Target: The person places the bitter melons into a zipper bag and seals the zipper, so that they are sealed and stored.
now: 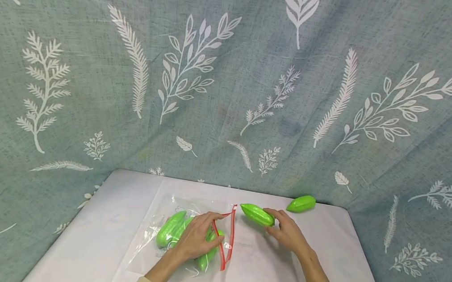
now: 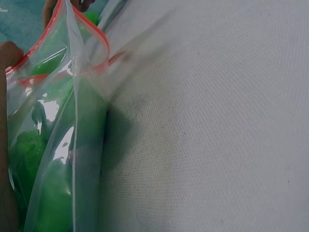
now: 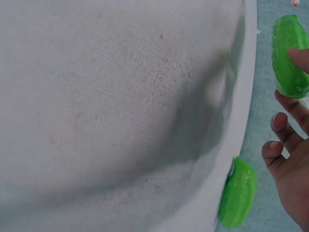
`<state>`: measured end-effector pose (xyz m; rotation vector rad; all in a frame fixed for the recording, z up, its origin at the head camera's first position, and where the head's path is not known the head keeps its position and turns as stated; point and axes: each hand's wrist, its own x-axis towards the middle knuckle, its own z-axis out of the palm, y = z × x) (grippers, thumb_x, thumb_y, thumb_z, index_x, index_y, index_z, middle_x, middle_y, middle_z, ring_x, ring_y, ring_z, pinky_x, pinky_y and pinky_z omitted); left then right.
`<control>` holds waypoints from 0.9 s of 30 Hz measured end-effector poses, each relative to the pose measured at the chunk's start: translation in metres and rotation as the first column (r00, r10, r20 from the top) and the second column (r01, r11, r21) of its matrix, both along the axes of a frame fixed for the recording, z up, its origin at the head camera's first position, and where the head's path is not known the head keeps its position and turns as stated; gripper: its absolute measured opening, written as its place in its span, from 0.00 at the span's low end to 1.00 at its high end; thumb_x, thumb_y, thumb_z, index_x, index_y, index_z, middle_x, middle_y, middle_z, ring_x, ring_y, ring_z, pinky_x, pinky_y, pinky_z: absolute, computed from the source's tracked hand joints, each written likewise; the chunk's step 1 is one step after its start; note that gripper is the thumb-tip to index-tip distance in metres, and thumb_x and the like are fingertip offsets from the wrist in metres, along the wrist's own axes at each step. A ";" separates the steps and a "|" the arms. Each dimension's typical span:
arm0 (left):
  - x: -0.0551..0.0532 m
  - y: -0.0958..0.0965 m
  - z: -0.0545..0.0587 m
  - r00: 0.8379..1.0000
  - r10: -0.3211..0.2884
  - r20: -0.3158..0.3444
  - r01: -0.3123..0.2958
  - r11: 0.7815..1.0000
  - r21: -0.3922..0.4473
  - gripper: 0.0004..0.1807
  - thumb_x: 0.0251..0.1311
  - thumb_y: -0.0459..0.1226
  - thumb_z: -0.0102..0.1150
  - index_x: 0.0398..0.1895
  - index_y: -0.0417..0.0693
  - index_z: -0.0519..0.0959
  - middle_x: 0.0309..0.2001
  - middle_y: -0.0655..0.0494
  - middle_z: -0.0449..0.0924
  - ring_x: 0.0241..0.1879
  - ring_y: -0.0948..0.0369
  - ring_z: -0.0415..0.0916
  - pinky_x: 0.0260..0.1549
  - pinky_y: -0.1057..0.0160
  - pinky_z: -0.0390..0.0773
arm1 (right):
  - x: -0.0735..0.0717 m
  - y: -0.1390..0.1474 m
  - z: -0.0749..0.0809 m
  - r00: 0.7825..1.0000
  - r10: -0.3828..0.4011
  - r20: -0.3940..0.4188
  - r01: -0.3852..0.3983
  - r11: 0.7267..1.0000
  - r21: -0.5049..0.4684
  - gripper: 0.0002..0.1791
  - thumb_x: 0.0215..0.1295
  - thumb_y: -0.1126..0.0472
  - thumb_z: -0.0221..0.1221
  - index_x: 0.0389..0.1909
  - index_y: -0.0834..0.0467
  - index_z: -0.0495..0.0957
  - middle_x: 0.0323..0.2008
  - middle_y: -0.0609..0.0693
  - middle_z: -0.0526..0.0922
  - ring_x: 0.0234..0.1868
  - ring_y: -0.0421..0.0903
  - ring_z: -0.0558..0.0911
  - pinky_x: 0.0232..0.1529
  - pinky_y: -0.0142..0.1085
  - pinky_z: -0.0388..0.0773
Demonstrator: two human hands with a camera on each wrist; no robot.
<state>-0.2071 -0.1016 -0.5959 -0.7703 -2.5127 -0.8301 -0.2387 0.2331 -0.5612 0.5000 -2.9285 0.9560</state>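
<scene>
Beside the red zip edge [image 1: 231, 235] of a clear zip bag [image 1: 148, 237], our right hand [image 1: 287, 231] pinches a ribbed green gourd [image 1: 256, 214] near its blunt end, the pointed tip just short of the bag's mouth. Our left hand [image 1: 197, 237] holds that mouth apart, with several bagged gourds [image 1: 170, 229] showing through the film. Should this hold slacken, we think the limp plastic could collapse, and the tip might snag the rim or shove the bag along the white table [image 1: 263, 269]. Because we grip so far back, a bump could swing the gourd askew. A loose gourd [image 1: 301, 203] lies near the table's far edge, where a stray knock might roll it off.
</scene>
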 end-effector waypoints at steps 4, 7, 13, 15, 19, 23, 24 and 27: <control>0.000 0.000 0.000 1.000 -0.005 -0.023 0.005 1.000 0.010 0.36 0.53 0.52 0.71 0.67 0.63 0.71 0.58 0.68 0.77 0.59 0.63 0.75 0.60 0.53 0.74 | 0.003 0.000 0.001 1.000 -0.004 -0.002 0.004 1.000 0.003 0.33 0.62 0.52 0.68 0.69 0.40 0.71 0.49 0.42 0.79 0.44 0.47 0.78 0.42 0.40 0.74; 0.000 0.000 0.000 0.999 -0.004 -0.044 0.004 1.000 0.012 0.36 0.52 0.52 0.72 0.66 0.62 0.72 0.58 0.68 0.77 0.58 0.63 0.76 0.58 0.53 0.75 | 0.004 0.000 0.002 1.000 -0.009 -0.007 0.009 1.000 0.005 0.33 0.62 0.52 0.68 0.69 0.40 0.72 0.51 0.43 0.79 0.47 0.46 0.79 0.45 0.42 0.76; 0.000 -0.001 0.001 1.000 -0.002 -0.012 0.002 1.000 0.002 0.35 0.53 0.52 0.71 0.66 0.63 0.71 0.57 0.68 0.77 0.58 0.64 0.76 0.59 0.53 0.75 | 0.006 0.000 0.005 1.000 -0.004 -0.005 0.004 1.000 -0.001 0.32 0.62 0.52 0.68 0.68 0.38 0.72 0.51 0.41 0.79 0.48 0.42 0.77 0.48 0.42 0.76; 0.000 -0.001 0.001 1.000 -0.004 -0.006 0.004 1.000 0.001 0.35 0.54 0.52 0.71 0.66 0.64 0.71 0.57 0.69 0.77 0.58 0.64 0.76 0.60 0.54 0.74 | 0.007 0.000 0.006 1.000 0.000 -0.006 0.000 1.000 -0.011 0.32 0.62 0.52 0.68 0.68 0.38 0.72 0.50 0.40 0.78 0.48 0.41 0.77 0.48 0.42 0.76; 0.000 0.000 0.002 0.999 -0.013 -0.034 0.013 1.000 0.010 0.35 0.53 0.52 0.72 0.66 0.63 0.72 0.57 0.68 0.77 0.57 0.63 0.76 0.59 0.53 0.75 | 0.010 0.000 0.008 1.000 0.007 -0.006 -0.008 0.999 -0.033 0.33 0.62 0.53 0.69 0.68 0.38 0.72 0.50 0.39 0.78 0.49 0.41 0.77 0.48 0.42 0.76; -0.001 -0.001 0.002 0.998 -0.018 -0.056 0.019 1.000 0.015 0.36 0.52 0.52 0.72 0.66 0.61 0.72 0.57 0.67 0.78 0.57 0.63 0.76 0.59 0.53 0.75 | 0.012 0.000 0.009 1.000 0.029 -0.004 -0.029 0.998 -0.054 0.33 0.62 0.55 0.69 0.68 0.38 0.72 0.50 0.38 0.78 0.48 0.43 0.77 0.47 0.41 0.76; -0.001 -0.001 0.001 0.998 -0.017 -0.055 0.018 1.000 0.015 0.36 0.52 0.52 0.72 0.66 0.61 0.72 0.57 0.67 0.78 0.57 0.63 0.76 0.59 0.53 0.74 | 0.013 0.000 0.009 0.999 0.035 -0.005 -0.035 0.998 -0.056 0.33 0.62 0.55 0.69 0.68 0.38 0.72 0.49 0.38 0.78 0.47 0.44 0.77 0.46 0.40 0.75; -0.001 -0.001 0.000 0.998 -0.015 -0.065 0.016 1.000 0.014 0.36 0.52 0.52 0.72 0.65 0.60 0.72 0.57 0.67 0.78 0.57 0.63 0.77 0.58 0.53 0.75 | 0.014 -0.001 0.009 0.999 0.054 0.001 -0.053 0.997 -0.064 0.33 0.62 0.56 0.69 0.68 0.37 0.72 0.47 0.37 0.77 0.43 0.47 0.76 0.41 0.37 0.73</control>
